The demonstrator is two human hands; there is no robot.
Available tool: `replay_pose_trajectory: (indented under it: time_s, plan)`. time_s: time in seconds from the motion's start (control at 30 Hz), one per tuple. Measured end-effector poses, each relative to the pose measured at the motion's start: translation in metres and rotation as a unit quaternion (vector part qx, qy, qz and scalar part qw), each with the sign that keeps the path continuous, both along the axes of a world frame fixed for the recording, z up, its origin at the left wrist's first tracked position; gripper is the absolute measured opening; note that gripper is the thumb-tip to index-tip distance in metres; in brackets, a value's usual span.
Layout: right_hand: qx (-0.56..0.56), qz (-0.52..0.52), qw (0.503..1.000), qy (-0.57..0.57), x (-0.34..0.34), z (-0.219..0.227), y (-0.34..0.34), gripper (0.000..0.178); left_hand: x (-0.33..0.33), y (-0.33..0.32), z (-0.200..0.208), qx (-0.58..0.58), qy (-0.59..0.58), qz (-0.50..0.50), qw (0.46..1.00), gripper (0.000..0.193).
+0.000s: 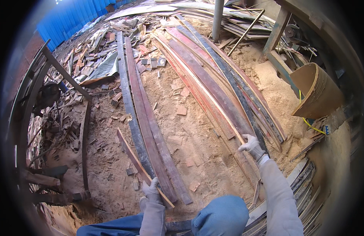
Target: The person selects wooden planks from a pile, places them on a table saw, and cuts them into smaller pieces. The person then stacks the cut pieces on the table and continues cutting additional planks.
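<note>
My left hand (151, 191), in a pale glove, is closed round a short reddish wooden strip (131, 155). The strip slants up and away to the left, its pale edge upward. My right hand (253, 147), also gloved, grips the near end of a long reddish wooden plank (213, 92) on the right-hand pile. Beside it lie a dark plank (238, 92) and several other long strips, partly overlapping. Just beyond my left hand, a dark plank (130, 98) and two reddish-brown planks (144, 118) lie side by side on the sawdust.
Sawdust and small wood offcuts (182, 110) cover the ground between the piles. Metal frames stand at left (52, 63) and right (276, 33). A curved brown sheet (317, 92) and yellow cord (311, 126) are at right. Scrap wood lies behind, near a blue corrugated wall (72, 19).
</note>
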State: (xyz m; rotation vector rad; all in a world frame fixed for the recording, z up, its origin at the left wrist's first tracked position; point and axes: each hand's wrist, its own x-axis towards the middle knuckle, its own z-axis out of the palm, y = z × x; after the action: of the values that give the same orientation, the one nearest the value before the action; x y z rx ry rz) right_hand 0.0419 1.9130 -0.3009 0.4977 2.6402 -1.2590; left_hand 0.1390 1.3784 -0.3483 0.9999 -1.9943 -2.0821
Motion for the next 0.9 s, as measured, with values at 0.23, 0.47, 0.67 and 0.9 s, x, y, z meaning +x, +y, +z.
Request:
replay_pose_trajectory:
  time_s: [0.23, 0.47, 0.67, 0.9]
  plan:
    - [0.097, -0.119, 0.986, 0.068, 0.021, 0.000, -0.053, 0.081, 0.000, -0.010, -0.005, -0.067, -0.014, 0.014, 0.998, 0.040]
    - [-0.001, -0.105, 0.993, 0.061, 0.025, -0.003, -0.049, 0.093, 0.001, -0.018, -0.019, -0.040, -0.040, 0.003, 0.998, 0.043]
    - [-0.099, -0.107, 0.989, 0.024, 0.063, -0.024, -0.088, 0.092, 0.003, -0.007, -0.015, -0.077, -0.031, -0.004, 0.997, 0.040]
    - [0.463, -0.012, 0.885, 0.034, 0.034, -0.020, -0.082, 0.118, 0.002, 0.001, -0.005, -0.064, -0.042, -0.021, 0.997, 0.039]
